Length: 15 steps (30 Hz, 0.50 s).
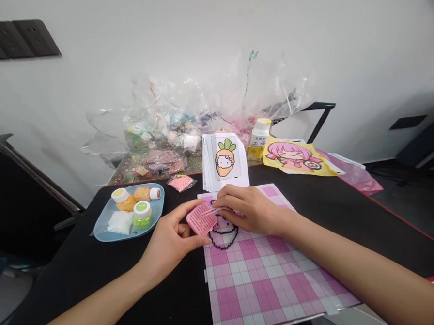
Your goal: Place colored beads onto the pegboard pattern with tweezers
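Observation:
Between fingers and thumb, my left hand (170, 237) grips a small pink slotted bead tray (201, 219), tilted, with a few yellowish beads in its grooves. My right hand (250, 209) pinches thin pale tweezers (215, 210), whose tips reach over the tray. Under both lies a pink-and-white checkered pegboard (264, 276). On it, black beads (224, 247) form a rounded outline, its upper part hidden by my right hand. Behind the board stands a paper pattern (226, 159) of an orange carrot with a white character's face.
Left, a blue plate (103, 231) carries jars of orange and green beads (142, 216) and a bag of white beads (120, 222). A pink bead packet (181, 183) lies nearby. Plastic bags (186, 130), a yellow-capped bottle (260, 138) and a yellow-backed picture (293, 157) sit behind.

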Available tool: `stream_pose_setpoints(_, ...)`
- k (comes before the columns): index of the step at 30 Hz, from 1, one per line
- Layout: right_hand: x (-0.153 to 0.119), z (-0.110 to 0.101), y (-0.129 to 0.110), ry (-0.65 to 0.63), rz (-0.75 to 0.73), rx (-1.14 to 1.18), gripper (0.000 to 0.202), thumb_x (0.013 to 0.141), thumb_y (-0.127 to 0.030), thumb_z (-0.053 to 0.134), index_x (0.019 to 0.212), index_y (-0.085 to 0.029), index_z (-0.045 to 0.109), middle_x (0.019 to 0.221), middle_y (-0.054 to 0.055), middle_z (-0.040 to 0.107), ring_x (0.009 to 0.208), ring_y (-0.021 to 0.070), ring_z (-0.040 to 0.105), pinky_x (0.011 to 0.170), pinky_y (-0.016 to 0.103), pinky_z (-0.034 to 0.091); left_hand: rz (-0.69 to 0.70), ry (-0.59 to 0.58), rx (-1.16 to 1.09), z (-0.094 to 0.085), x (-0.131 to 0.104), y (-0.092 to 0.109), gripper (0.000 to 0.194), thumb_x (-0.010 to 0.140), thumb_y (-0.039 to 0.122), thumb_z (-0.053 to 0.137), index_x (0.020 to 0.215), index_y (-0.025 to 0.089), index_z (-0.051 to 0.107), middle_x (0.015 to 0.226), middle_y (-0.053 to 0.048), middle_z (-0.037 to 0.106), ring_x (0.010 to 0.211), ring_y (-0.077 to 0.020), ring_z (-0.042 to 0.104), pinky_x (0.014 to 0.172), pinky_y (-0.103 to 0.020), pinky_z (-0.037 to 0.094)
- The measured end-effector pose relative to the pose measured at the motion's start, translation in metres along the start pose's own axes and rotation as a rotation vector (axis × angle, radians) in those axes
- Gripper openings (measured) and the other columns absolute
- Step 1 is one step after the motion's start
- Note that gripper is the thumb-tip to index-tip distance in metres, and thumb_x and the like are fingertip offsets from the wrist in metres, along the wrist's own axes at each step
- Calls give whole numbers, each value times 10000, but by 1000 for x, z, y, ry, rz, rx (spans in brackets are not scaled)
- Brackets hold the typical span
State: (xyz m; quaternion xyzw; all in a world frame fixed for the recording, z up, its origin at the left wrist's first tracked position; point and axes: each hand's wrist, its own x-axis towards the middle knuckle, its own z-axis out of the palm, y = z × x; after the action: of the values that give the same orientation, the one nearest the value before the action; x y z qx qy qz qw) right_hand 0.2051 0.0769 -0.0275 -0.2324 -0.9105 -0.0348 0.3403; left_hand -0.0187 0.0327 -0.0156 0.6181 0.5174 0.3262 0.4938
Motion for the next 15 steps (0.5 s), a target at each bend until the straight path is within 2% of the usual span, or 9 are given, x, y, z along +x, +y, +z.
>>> stream_pose_setpoints(5, 1, -1, -1, -17, 10, 12, 191, 989, -254, 455, 995, -169, 626, 928, 63, 644, 743, 135, 599, 563, 258, 441, 14, 27, -1, 1, 0, 2, 734, 602, 317, 847, 1280, 210, 586, 519, 106, 374, 492, -86, 258, 479, -227, 165)
stream_pose_setpoints(8, 2, -5, 0, 17, 23, 15, 197, 990, -236, 447, 978, -162, 629, 917, 65, 648, 757, 133, 605, 570, 249, 442, 0, 48, 2, 1, 1, 4, 750, 612, 318, 834, 1300, 193, 564, 486, 111, 382, 465, -85, 272, 449, -215, 188)
stream_pose_setpoints(12, 1, -13, 7, 58, 108, -59, 173, 964, -248, 504, 926, -146, 639, 877, 53, 659, 673, 108, 586, 535, 234, 401, -20, 91, 5, 1, 1, 5, 756, 665, 323, 794, 1348, 191, 499, 567, 67, 546, 457, -86, 361, 422, -201, 307)
stream_pose_setpoints(15, -2, -15, 15, 23, 196, -150, 206, 946, -310, 531, 863, -156, 641, 838, 34, 659, 600, 96, 546, 512, 241, 352, -18, 122, -6, 0, 1, 4, 767, 664, 343, 791, 1352, 193, 487, 668, 25, 637, 470, -88, 417, 422, -199, 359)
